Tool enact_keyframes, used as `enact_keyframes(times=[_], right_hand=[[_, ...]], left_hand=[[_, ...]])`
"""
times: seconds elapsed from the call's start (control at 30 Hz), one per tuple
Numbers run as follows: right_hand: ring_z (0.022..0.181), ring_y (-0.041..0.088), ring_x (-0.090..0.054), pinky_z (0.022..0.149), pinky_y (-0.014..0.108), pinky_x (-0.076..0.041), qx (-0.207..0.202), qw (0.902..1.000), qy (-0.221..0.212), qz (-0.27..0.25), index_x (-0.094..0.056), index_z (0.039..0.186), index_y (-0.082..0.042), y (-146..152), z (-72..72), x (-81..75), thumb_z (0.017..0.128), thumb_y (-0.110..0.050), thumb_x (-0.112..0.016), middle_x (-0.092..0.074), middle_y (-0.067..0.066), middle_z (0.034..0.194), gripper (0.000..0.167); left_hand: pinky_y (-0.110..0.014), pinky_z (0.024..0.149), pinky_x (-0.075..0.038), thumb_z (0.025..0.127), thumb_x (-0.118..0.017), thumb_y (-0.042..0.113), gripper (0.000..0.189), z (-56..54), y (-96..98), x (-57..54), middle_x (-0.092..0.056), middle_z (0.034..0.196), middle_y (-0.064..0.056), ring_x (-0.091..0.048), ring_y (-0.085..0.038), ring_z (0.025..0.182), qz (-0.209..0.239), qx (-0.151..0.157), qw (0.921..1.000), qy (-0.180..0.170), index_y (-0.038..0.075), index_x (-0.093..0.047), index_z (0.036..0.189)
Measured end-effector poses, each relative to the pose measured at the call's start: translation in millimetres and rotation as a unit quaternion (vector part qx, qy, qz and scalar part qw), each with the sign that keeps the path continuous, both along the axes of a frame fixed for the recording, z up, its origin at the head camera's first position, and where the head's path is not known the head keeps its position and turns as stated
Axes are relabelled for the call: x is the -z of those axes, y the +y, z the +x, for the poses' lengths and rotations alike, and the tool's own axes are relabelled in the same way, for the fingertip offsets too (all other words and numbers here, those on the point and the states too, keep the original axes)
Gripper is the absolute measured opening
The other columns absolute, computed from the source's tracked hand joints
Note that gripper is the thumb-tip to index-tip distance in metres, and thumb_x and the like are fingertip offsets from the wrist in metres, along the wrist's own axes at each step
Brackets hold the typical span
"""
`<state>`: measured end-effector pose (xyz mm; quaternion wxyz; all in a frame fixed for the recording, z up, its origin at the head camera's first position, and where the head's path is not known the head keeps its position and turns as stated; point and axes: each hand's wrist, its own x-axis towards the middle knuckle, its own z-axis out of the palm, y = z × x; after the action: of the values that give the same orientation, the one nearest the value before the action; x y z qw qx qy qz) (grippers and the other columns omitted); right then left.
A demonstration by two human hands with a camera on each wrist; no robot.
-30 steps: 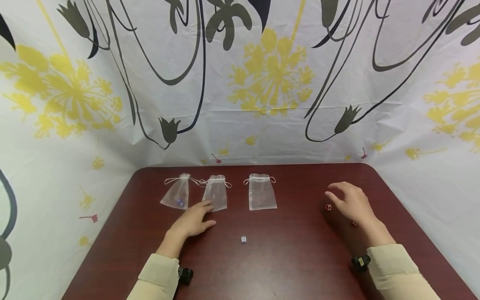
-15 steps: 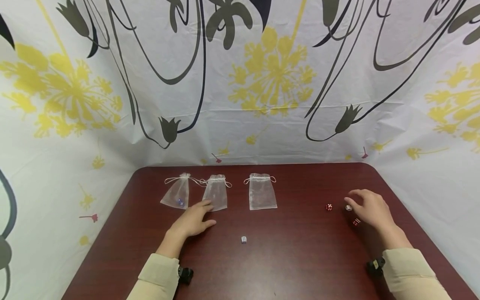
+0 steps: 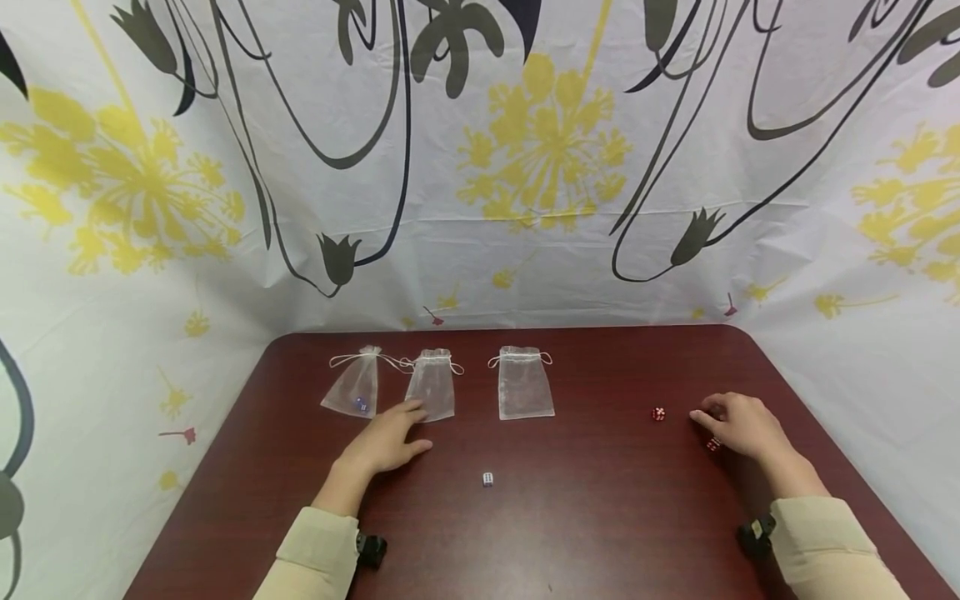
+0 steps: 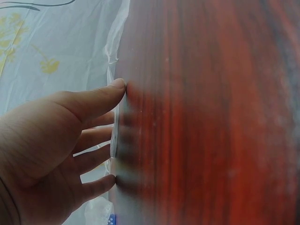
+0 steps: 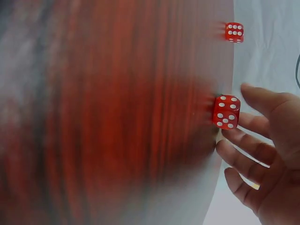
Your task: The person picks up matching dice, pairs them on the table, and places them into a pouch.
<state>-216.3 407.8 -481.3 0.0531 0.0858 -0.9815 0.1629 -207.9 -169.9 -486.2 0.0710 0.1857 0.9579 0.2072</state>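
My left hand (image 3: 382, 442) rests with its fingertips on the lower edge of the middle sheer drawstring bag (image 3: 431, 383). Its fingers are extended and apart in the left wrist view. My right hand (image 3: 742, 425) is low over the table at the right, thumb and fingers loosely bent. One red die (image 5: 227, 111) with white pips lies close in front of those fingers in the right wrist view. Farther off sits another red die (image 3: 658, 414), to the left of my thumb in the head view. Whatever is under the right fingers is hidden.
A sheer bag (image 3: 352, 387) with blue dice inside lies at the left. Another sheer bag (image 3: 525, 387) lies flat near the middle. A small white die (image 3: 487, 479) sits on the dark red table (image 3: 585, 517). Patterned cloth (image 3: 420, 200) hangs behind.
My right hand has moved right, uncovering a red die, then come down over a pale-looking die that is now hidden. The left hand has stayed in place.
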Motion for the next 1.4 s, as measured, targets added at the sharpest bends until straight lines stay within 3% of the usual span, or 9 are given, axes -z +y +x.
enact_keyframes(times=[0.2,0.43,0.67,0.83,1.07,1.4], right_hand=[[0.07,0.02,-0.06,0.063,0.05,-0.05,-0.01,0.9999,-0.004,0.007,-0.075,0.091,-0.004,2.7,-2.3,3.4,0.091,-0.025,-0.076,-0.069,0.003,0.078,0.021],[0.078,0.029,-0.066,0.068,0.055,-0.052,-0.021,0.9997,-0.014,0.006,-0.073,0.102,0.0,2.4,-2.2,4.7,0.092,-0.021,-0.075,-0.071,0.012,0.09,0.024],[0.075,0.021,-0.062,0.065,0.049,-0.05,-0.026,0.9996,-0.005,0.009,-0.075,0.094,-0.008,-0.8,-1.7,1.3,0.092,-0.022,-0.075,-0.069,0.002,0.084,0.013],[0.083,0.029,-0.066,0.069,0.053,-0.051,-0.034,0.9991,0.024,0.006,-0.075,0.094,-0.012,-5.9,-2.9,-13.8,0.092,-0.024,-0.075,-0.07,0.003,0.087,0.013],[0.086,0.033,-0.067,0.07,0.055,-0.051,-0.054,0.9929,0.105,0.01,-0.075,0.093,-0.011,-11.7,-5.4,-43.4,0.088,-0.022,-0.08,-0.071,0.007,0.091,0.013],[0.091,0.033,-0.067,0.076,0.054,-0.049,-0.079,0.9862,0.146,0.002,-0.076,0.096,-0.01,-25.2,-5.2,-67.7,0.085,-0.019,-0.081,-0.071,0.008,0.095,0.015]], left_hand=[[-0.052,0.112,-0.038,0.096,-0.072,0.03,0.054,0.7,-0.4,-0.6,-0.044,0.155,-0.014,-0.041,-0.034,0.142,0.007,-0.002,1.0,-0.003,0.005,-0.058,0.142],[-0.051,0.113,-0.038,0.096,-0.072,0.03,0.054,0.2,-0.4,0.1,-0.044,0.155,-0.014,-0.041,-0.034,0.142,0.008,0.0,1.0,-0.002,0.004,-0.058,0.142],[-0.051,0.113,-0.038,0.096,-0.072,0.03,0.055,0.1,-0.2,-0.3,-0.043,0.156,-0.014,-0.041,-0.034,0.143,0.008,0.0,1.0,-0.003,0.004,-0.058,0.142],[-0.051,0.113,-0.038,0.096,-0.072,0.03,0.055,0.8,-0.3,-0.1,-0.043,0.156,-0.013,-0.041,-0.034,0.143,0.008,-0.002,1.0,-0.005,0.005,-0.058,0.142],[-0.052,0.113,-0.038,0.096,-0.072,0.029,0.054,0.3,0.7,-0.8,-0.043,0.156,-0.013,-0.04,-0.034,0.143,0.012,-0.004,0.9999,-0.007,0.005,-0.058,0.142],[-0.052,0.113,-0.037,0.096,-0.072,0.03,0.054,0.5,0.3,-0.9,-0.043,0.155,-0.014,-0.04,-0.034,0.143,0.01,-0.004,0.9999,-0.005,0.004,-0.058,0.141]])
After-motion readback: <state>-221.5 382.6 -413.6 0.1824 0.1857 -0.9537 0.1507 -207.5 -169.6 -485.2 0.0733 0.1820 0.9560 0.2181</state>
